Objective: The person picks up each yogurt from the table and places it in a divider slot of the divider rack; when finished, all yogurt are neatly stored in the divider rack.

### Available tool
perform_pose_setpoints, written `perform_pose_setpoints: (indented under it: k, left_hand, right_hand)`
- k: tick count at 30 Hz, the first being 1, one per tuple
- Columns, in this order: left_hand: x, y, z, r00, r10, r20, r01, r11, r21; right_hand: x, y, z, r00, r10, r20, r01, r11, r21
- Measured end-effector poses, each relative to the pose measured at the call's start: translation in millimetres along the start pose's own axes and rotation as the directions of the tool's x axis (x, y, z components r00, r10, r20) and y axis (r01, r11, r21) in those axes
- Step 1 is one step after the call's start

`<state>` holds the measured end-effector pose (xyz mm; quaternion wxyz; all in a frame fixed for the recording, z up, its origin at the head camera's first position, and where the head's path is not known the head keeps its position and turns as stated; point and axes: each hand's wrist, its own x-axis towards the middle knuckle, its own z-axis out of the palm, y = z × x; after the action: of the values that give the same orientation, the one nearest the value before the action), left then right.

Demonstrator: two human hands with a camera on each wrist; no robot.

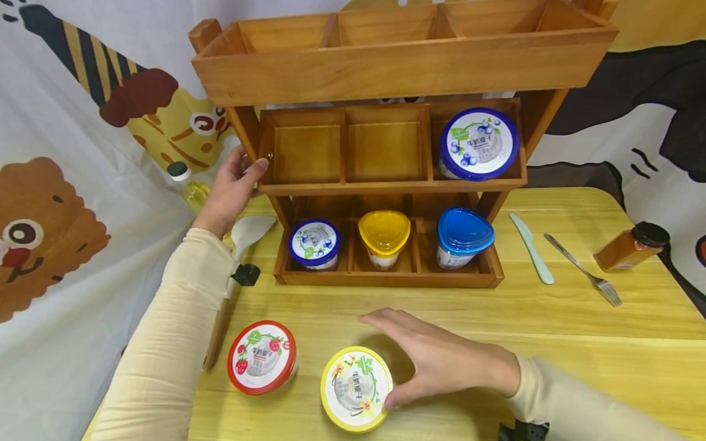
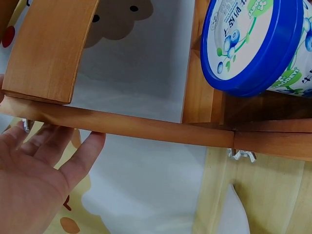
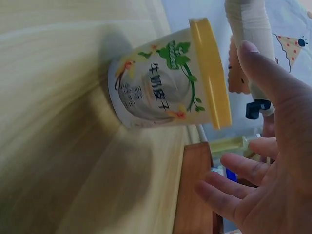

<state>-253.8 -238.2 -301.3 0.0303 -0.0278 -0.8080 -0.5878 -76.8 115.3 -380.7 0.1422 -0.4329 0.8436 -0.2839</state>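
My left hand [image 1: 234,187] grips the left side of a three-tier wooden rack [image 1: 386,190], thumb in front. In the left wrist view, the fingers of that hand [image 2: 53,165] lie along the edge of the wooden upright [image 2: 146,126]. My right hand [image 1: 441,361] is spread beside a yellow-lidded tub [image 1: 356,389] on the table. In the right wrist view, a gap shows between the hand [image 3: 273,161] and the tub [image 3: 161,83]. A red-lidded tub [image 1: 261,357] stands to the left of the yellow one.
The rack holds blueberry tubs [image 1: 478,144] [image 1: 314,244], a yellow cup [image 1: 384,236] and a blue cup [image 1: 464,236]. To the right lie a knife [image 1: 532,250], a fork [image 1: 584,269] and a jar [image 1: 631,246]. A bottle [image 1: 190,187] and a pale spoon-like utensil [image 1: 250,233] are left.
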Motion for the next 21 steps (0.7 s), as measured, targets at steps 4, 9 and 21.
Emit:
perform_pose_setpoints:
  k: [4,9,21]
  left_hand:
    - [-0.4,0.6,-0.4,1.0,0.004,0.0,-0.004,1.0,0.001]
    - [-1.7,1.0,-0.1,1.0,0.015,0.002,-0.015,1.0,-0.001]
    - [-1.8,0.5,0.2,1.0,0.003,0.009,-0.003,1.0,0.008]
  right_hand:
    - [2.8,-2,5,0.999,-0.021,0.028,0.02,0.999,0.031]
    - [7.3,-5,12,0.997,-0.064,0.045,0.062,0.997,0.042]
    - [15.4,-13,27,0.979,-0.194,0.069,0.195,0.981,-0.003]
